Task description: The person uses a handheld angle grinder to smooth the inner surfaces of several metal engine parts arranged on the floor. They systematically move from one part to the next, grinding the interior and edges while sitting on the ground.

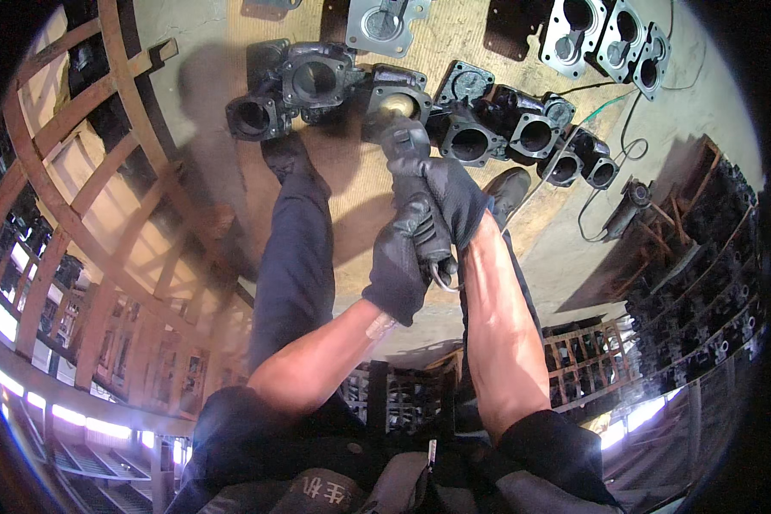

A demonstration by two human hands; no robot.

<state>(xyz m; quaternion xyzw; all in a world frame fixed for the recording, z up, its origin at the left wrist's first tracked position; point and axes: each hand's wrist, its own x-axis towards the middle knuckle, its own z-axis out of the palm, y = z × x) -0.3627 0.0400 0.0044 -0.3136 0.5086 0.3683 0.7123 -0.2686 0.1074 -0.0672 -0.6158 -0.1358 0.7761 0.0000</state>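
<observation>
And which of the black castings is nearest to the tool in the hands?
The casting right at the tip of the power tool. Its round opening looks golden inside; the other castings stand farther off, to either side.

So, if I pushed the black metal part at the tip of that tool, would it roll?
Probably not: the black metal part has a flat, cornered face around its round opening, so it might slide or tip instead. Its chunky, metallic-looking body is probably heavy for its size, and likely too stiff to bend.
</observation>
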